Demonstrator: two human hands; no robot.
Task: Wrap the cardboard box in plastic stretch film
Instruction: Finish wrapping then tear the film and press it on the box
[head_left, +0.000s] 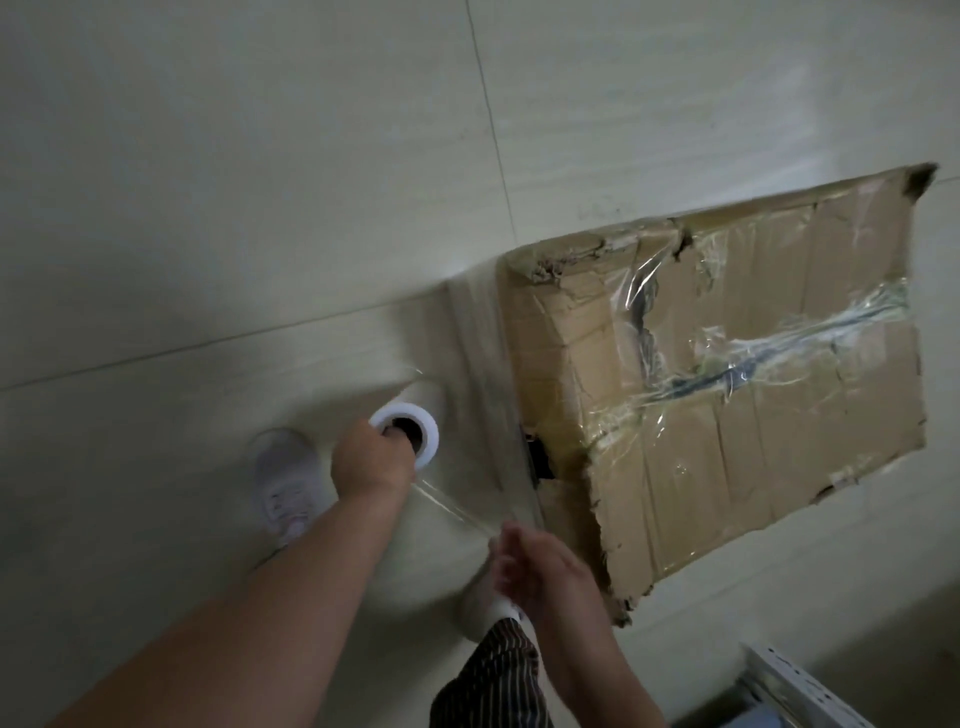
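Box (727, 395): on floor (260, 208), partly filmed, contents hidden.
Left hand (371, 460): fingers hooked inside film roll (415, 428) core.
Right hand (540, 569): blurred; grip unclear.

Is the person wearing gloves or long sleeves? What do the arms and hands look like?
No gloves and no long sleeves. The left grip and right grip are bare hands, with no ring showing. The left forearm and right forearm are bare to the picture's edge, with no watch or band. The right grip is blurred, so small details are hard to tell.
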